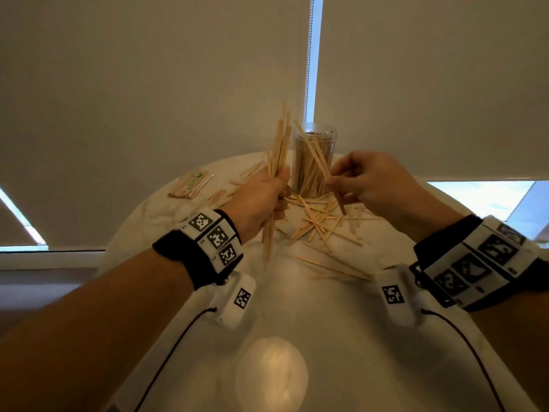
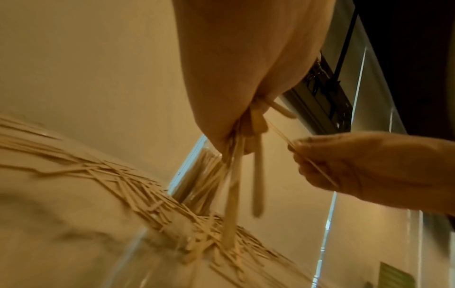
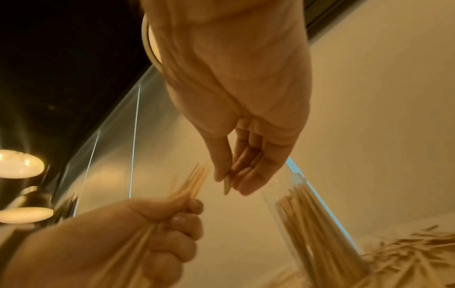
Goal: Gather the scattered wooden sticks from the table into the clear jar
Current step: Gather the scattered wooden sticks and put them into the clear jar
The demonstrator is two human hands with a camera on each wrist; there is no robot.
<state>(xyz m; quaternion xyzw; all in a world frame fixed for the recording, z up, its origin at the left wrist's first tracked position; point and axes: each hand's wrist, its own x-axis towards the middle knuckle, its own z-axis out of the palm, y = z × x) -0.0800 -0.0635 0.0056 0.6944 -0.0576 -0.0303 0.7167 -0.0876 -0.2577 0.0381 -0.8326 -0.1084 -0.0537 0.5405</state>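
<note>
A clear jar stands upright at the far middle of the round table, holding many wooden sticks. My left hand grips an upright bundle of sticks just left of the jar. My right hand pinches a few sticks, tilted in front of the jar. Loose sticks lie scattered on the table below and between both hands. In the left wrist view the bundle's lower ends hang from my fist. In the right wrist view the pinched sticks lie between thumb and fingers, the jar lower right.
The pale round table has a packet of sticks at its far left. More loose sticks lie toward the near right. Roller blinds and a bead chain hang behind the table.
</note>
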